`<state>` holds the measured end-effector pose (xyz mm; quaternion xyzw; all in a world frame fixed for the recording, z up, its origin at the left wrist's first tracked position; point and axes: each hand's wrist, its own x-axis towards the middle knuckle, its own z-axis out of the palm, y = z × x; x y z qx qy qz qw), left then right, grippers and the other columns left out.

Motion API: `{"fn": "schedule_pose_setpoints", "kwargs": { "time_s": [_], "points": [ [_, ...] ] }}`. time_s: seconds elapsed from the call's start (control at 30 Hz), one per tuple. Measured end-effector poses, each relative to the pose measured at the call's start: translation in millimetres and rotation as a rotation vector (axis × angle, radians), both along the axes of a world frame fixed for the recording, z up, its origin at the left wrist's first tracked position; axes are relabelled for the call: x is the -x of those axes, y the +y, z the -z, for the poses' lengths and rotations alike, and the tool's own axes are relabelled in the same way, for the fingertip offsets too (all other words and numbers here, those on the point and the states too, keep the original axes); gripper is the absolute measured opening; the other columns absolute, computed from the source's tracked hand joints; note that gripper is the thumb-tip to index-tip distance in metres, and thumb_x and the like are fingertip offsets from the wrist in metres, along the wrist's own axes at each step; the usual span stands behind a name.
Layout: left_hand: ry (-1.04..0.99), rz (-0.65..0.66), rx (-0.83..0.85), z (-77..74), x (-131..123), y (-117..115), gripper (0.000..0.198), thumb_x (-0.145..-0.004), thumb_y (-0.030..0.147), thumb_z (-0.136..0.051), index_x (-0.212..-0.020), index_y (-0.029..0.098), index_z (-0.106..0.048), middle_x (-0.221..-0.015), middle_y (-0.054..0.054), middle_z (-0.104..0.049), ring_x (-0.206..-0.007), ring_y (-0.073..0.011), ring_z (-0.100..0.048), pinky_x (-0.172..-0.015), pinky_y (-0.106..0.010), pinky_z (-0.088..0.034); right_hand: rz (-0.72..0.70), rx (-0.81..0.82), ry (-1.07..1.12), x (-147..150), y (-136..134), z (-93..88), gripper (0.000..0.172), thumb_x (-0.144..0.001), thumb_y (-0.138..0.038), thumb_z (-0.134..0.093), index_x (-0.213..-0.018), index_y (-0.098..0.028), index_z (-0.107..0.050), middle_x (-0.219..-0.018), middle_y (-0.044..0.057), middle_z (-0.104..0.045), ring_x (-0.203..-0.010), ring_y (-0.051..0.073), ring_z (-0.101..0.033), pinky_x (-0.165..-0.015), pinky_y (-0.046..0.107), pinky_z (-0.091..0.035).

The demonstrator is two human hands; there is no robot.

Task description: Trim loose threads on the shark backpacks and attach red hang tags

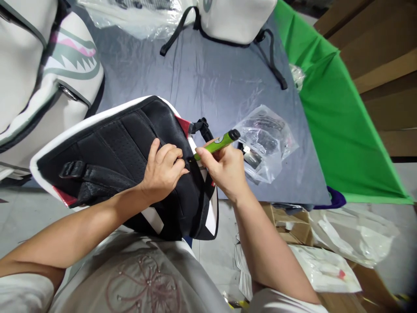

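A backpack (127,130) lies tilted with its black padded back panel facing up, white edging around it and red corner tabs. My left hand (164,171) rests on this panel, fingers curled and thumb and fingertips pinched close at the black fabric. In my right hand (228,169) is a green pen-shaped tool (216,145) with a black end; its exact kind is unclear. Its lower tip points at the fabric just right of my left fingertips. A black buckle strap (203,128) sticks out beyond the tool.
Light bags with a shark-mouth print (73,61) stand at left. Another pale bag (236,19) sits at the back. A clear plastic bag (269,148) lies on the grey table cover (137,65). Green fabric (339,108) and cardboard boxes (387,87) flank the right.
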<state>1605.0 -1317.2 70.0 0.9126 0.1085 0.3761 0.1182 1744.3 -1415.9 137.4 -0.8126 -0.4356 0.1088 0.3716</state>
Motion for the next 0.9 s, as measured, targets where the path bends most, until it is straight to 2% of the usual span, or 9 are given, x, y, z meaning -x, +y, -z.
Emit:
{"fn": "schedule_pose_setpoints", "kwargs": {
  "time_s": [0.2,0.5,0.67,0.8,0.9],
  "points": [
    [0.003,-0.009,-0.017,2.4,-0.9,0.4,0.012,-0.087,0.027,-0.064,-0.091,0.015,-0.065,-0.105,-0.008,-0.063,-0.114,-0.0253,-0.054,-0.118,-0.058,-0.024,-0.141,0.105,-0.133,-6.2,11.6,-9.0,0.026,-0.086,-0.041,-0.064,-0.076,-0.018,-0.057,-0.058,-0.004,-0.054,-0.052,0.011,-0.048,-0.053,0.025,-0.033],
    [0.031,0.016,0.044,4.4,-2.2,2.2,0.013,-0.087,0.028,-0.064,-0.094,0.016,-0.065,-0.108,-0.009,-0.063,-0.115,-0.0265,-0.053,-0.118,-0.062,-0.022,-0.271,0.174,-0.131,-17.1,25.7,-16.6,0.025,-0.085,-0.039,-0.067,-0.075,-0.019,-0.056,-0.058,-0.005,-0.053,-0.053,0.011,-0.048,-0.053,0.024,-0.033],
    [0.035,0.001,-0.005,3.9,-3.4,2.8,0.015,-0.088,0.029,-0.064,-0.092,0.015,-0.064,-0.104,-0.009,-0.063,-0.113,-0.0263,-0.054,-0.117,-0.060,-0.026,-0.193,0.145,-0.148,-26.1,22.5,-15.9,0.029,-0.087,-0.042,-0.064,-0.071,-0.019,-0.053,-0.057,-0.005,-0.052,-0.052,0.010,-0.046,-0.051,0.024,-0.032],
    [0.037,0.011,0.047,1.6,-3.2,2.1,0.014,-0.087,0.028,-0.065,-0.094,0.015,-0.065,-0.106,-0.009,-0.064,-0.113,-0.0265,-0.054,-0.117,-0.061,-0.025,-0.242,0.152,-0.089,-27.2,19.6,-15.5,0.031,-0.087,-0.043,-0.064,-0.071,-0.019,-0.052,-0.057,-0.005,-0.053,-0.051,0.010,-0.047,-0.050,0.023,-0.033],
    [0.036,0.021,0.047,2.2,-3.7,2.7,0.015,-0.087,0.027,-0.065,-0.095,0.015,-0.066,-0.106,-0.010,-0.064,-0.112,-0.0267,-0.055,-0.117,-0.060,-0.025,-0.206,0.151,-0.129,-25.5,20.1,-15.4,0.028,-0.086,-0.040,-0.064,-0.071,-0.019,-0.052,-0.056,-0.005,-0.052,-0.050,0.010,-0.046,-0.049,0.023,-0.032]
  ]
}}
